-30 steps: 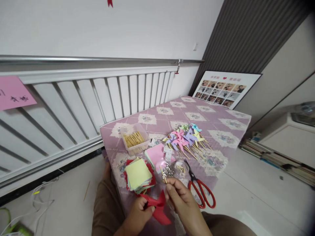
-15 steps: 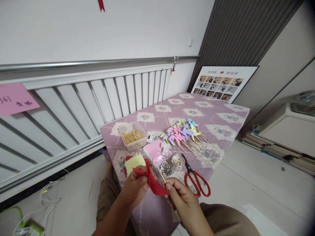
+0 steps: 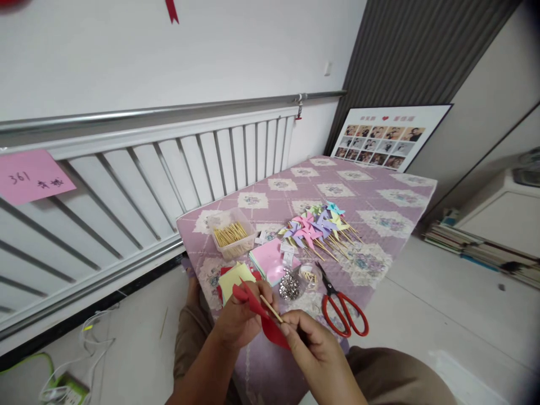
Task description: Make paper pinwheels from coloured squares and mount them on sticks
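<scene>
Folded red paper (image 3: 255, 304), shaped like part of a pinwheel, is pinched in my left hand (image 3: 238, 319) at its centre. My right hand (image 3: 310, 340) grips a thin wooden stick (image 3: 271, 309), whose far tip lies against or just beside the red paper near my left fingers. Whether the tip touches the paper I cannot tell. Just beyond my hands stand a container of silver pins (image 3: 289, 286) and a round tub of small wooden pieces (image 3: 309, 278). Scissors with red handles (image 3: 346, 313) lie right of my right hand.
A clear box of wooden sticks (image 3: 232, 234) stands at the table's left edge. Stacks of yellow paper (image 3: 236, 278) and pink paper (image 3: 269, 257) lie in front of it. Several finished pinwheels (image 3: 314, 226) are heaped behind. A white radiator (image 3: 202, 163) borders the table.
The stick has swung to point more leftward and its tip is closer to the red paper's centre. The paper has turned in my left hand. The whole view has shifted slightly.
</scene>
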A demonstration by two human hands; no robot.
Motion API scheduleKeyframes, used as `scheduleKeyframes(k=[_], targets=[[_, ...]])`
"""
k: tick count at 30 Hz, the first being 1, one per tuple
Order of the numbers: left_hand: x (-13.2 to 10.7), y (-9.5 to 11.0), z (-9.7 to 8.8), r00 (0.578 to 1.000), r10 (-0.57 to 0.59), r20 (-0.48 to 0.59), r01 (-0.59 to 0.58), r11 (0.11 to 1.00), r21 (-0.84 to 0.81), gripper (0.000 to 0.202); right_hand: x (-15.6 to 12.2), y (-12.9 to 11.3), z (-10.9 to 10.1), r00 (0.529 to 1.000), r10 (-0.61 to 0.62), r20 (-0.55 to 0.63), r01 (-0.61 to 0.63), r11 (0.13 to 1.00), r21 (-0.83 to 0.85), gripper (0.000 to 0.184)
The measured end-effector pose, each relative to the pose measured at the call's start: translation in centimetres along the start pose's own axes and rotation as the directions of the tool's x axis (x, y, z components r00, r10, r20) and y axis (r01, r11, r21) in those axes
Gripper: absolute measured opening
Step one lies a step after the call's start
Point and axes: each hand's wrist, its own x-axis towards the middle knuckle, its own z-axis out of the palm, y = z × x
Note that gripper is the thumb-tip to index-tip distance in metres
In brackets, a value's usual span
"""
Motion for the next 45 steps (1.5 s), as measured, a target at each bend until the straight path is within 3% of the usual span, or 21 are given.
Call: scheduleKeyframes(k=[12, 19, 36, 45], targets=[[-0.1, -0.2, -0.1, 1.000, 0.016, -0.006, -0.016, 1.000, -0.021, 0.019, 0.3, -0.2, 0.3, 0.997, -0.076, -0.024, 0.077, 0.997, 0.005, 0.022], [-0.3, -0.2, 0.0, 0.999, 0.025, -0.040, -0.025, 1.000, -0.008, 0.018, 0.3, 0.2, 0.6, 0.998, -0.066, 0.004, 0.066, 0.998, 0.007, 0.023], [-0.4, -0.5, 0.0, 0.999, 0.043, -0.011, -0.044, 0.999, -0.011, 0.017, 0.0, 0.0, 0.7, 0.998, -0.063, -0.018, 0.063, 0.998, -0.005, 0.022], [-0.4, 0.6, 1.9, 0.998, 0.036, -0.058, -0.035, 0.999, 0.024, 0.024, -0.3, 0.3, 0.9, 0.991, -0.120, -0.053, 0.117, 0.992, -0.049, 0.020]])
